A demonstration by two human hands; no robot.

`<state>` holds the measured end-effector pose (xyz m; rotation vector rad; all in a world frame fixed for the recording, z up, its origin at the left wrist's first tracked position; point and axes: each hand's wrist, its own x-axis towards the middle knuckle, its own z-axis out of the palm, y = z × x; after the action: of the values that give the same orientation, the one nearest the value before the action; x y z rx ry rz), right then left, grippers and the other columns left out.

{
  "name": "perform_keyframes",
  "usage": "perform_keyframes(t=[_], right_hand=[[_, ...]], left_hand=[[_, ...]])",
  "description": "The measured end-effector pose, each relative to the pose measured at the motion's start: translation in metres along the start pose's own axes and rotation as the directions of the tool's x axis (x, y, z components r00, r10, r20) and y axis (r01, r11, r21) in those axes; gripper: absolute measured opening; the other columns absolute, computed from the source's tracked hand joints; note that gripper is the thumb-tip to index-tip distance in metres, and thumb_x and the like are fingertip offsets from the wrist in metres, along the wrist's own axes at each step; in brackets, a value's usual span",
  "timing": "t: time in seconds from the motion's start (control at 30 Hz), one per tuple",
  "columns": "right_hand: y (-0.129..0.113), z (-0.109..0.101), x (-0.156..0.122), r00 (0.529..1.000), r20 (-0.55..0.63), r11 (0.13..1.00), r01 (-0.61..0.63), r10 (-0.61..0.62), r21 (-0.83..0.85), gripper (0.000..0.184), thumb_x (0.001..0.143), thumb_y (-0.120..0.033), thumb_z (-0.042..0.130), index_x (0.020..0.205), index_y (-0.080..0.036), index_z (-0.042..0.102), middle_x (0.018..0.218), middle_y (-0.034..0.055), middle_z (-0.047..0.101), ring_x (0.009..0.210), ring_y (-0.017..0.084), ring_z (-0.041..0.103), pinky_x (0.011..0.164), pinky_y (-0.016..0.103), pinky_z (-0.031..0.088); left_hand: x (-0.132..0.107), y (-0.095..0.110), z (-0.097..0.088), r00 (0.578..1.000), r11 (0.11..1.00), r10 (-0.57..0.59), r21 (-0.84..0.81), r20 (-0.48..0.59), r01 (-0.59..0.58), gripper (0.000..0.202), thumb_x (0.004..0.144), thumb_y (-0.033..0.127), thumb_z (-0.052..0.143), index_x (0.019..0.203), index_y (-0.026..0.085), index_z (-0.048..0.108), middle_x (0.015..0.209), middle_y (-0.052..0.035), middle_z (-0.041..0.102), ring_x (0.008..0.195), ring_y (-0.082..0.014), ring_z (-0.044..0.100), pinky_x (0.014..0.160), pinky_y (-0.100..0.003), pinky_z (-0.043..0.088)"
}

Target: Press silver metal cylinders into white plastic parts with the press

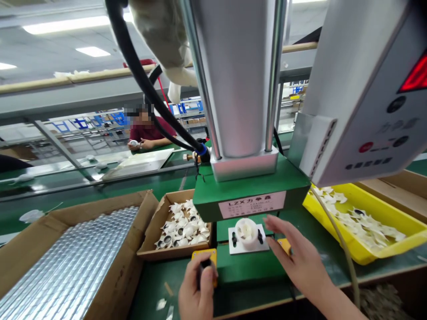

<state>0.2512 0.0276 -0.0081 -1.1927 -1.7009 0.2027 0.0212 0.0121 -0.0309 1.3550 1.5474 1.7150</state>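
A white plastic part [247,232] sits on the white fixture plate [233,247] under the green press head [251,189]. My left hand [195,289] is curled, its thumb pressing the black button of a yellow switch box [204,254] at the press's front left. My right hand [300,255] lies open with fingers stretched out just right of the fixture, over a second yellow switch box [284,244], fingertips close to the white part.
A small cardboard box [156,231] of white parts stands left of the press. A large carton [130,275] of shiny metal pieces is at far left. A yellow tray [393,213] of white parts is at right. Another person [148,133] sits across the green conveyor [100,186].
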Motion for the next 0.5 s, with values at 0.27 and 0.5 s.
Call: perform_keyframes(t=[0.27, 0.5], right_hand=[[0.073, -0.022, -0.076, 0.985, -0.008, 0.928, 0.161, -0.174, -0.336, 0.032, 0.088, -0.022, 0.051, 0.120, -0.022, 0.052, 0.113, 0.0046, 0.063, 0.110, 0.020, 0.055, 0.095, 0.034, 0.046], [0.065, -0.016, -0.069, 0.987, -0.028, 0.906, 0.135, -0.160, -0.401, 0.026, 0.086, -0.033, 0.054, 0.109, -0.022, 0.059, 0.100, 0.0042, 0.066, 0.107, 0.022, 0.056, 0.095, 0.040, 0.043]], left_hand=[[0.012, -0.024, -0.046, 0.927, 0.728, 0.214, 0.582, 0.308, -0.362, 0.024, 0.081, 0.042, 0.056, 0.099, 0.029, 0.067, 0.088, 0.0011, 0.075, 0.072, -0.0185, 0.070, 0.067, -0.023, 0.052], [0.004, -0.012, -0.036, 0.909, 0.626, 0.261, 0.659, 0.327, -0.417, 0.025, 0.083, 0.040, 0.055, 0.103, 0.027, 0.064, 0.095, -0.0019, 0.073, 0.078, -0.0197, 0.070, 0.067, -0.024, 0.051]])
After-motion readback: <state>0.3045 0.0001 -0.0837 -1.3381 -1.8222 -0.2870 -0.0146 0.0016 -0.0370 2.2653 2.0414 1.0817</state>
